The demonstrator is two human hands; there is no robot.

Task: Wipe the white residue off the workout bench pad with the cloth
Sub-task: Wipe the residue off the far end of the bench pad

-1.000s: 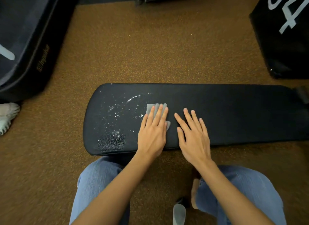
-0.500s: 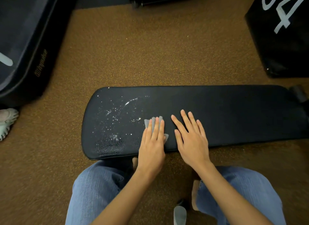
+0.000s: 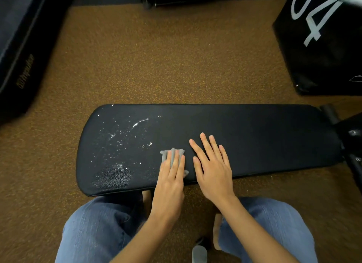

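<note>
The left hand [image 3: 170, 181] lay flat on a small grey cloth [image 3: 172, 158], its fingers straight and close together, pressing the cloth down onto the black workout bench pad [image 3: 254, 137] near the pad's front edge. The cloth showed beyond the fingertips and as a small corner at the hand's right side; the rest was hidden under the palm. The right hand [image 3: 213, 168] rested just beside it on bare pad, palm down, fingers straight and slightly spread, holding nothing. The two hands were close but not touching.

The white residue [image 3: 121, 137] was scattered as flecks and short streaks over the left part of the pad, to the left of the cloth and apart from it. A brighter streak sat toward the far side, and a denser patch lay near the front left corner, where the pad's surface looked pebbled and shiny. The pad to the right of the hands looked uniformly dark.

The pad ran left to right above a brown speckled floor [image 3: 166, 67]. The person's knees in blue jeans [image 3: 94, 231] were just in front of it. A black padded box [image 3: 329, 43] with large pale numerals stood at the far right, and another dark padded piece [image 3: 21, 47] with gold lettering lay at the far left. Part of the bench's black frame [image 3: 350, 145] showed at the pad's right end.
</note>
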